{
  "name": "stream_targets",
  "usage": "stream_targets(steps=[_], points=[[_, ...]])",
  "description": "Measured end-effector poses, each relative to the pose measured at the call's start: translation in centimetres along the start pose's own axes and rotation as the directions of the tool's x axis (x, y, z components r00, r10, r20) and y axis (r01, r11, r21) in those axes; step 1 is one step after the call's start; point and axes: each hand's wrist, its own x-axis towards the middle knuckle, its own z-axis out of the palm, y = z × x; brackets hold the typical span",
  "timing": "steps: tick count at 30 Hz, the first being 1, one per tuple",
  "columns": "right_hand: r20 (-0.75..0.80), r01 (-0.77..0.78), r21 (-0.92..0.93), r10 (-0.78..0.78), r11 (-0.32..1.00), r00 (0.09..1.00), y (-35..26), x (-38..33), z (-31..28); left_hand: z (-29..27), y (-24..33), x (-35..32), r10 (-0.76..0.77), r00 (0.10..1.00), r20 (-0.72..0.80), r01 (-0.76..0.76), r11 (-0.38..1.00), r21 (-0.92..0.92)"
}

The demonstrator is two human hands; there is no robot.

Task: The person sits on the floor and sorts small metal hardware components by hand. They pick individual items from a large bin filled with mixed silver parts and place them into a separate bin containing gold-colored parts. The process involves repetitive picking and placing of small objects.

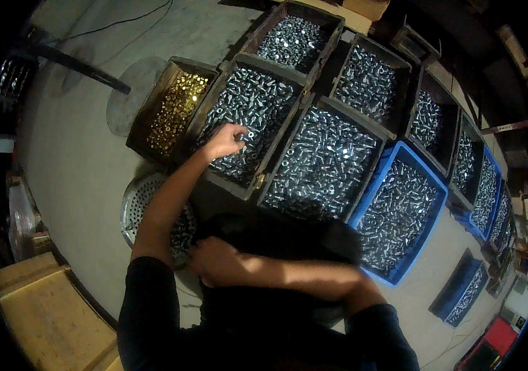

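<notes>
My left hand [223, 142] reaches over a dark crate [211, 115] of small silver metal fittings [254, 93]. Its fingers are curled together close above the pieces; what they pinch, if anything, is too small to make out. My right arm crosses in front of my body, and my right hand [213, 263] is closed beside a round perforated metal basket [129, 207]. Whatever that hand holds is hidden. Silver pieces [183, 232] lie in the basket, partly covered by my left forearm.
Left of the crate stands a box of brass-coloured nuts [177, 108]. More dark crates of silver parts [326, 164] extend to the right, beside a blue bin [440, 201] and a smaller blue tray [455, 297]. A yellowish wooden box [60, 315] sits at lower left.
</notes>
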Motion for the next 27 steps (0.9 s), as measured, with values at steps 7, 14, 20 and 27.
stream_targets(steps=[7, 14, 20, 27], points=[[0.048, -0.004, -0.096, 0.008, 0.995, 0.999, -0.3, 0.0, 0.4, -2.5, -0.5, -2.0, 0.05, 0.988, -0.143, -0.088, 0.96, -0.267], [0.042, 0.019, -0.062, -0.016, 0.998, 0.999, -0.4, 0.0, -1.0, -6.4, -9.2, -19.2, -0.25, 0.806, -0.536, 0.141, 0.961, -0.238], [0.135, -0.026, -0.038, 0.03, 0.999, 0.99, -0.3, 0.1, -1.3, -3.0, -14.8, -29.8, -0.261, 0.927, -0.268, 0.374, 0.686, 0.625], [0.445, -0.124, -0.052, 0.134, 0.991, 0.885, -1.4, 1.2, -2.3, -5.5, -16.5, -23.3, -0.138, 0.781, -0.609, 0.473, 0.768, 0.431]])
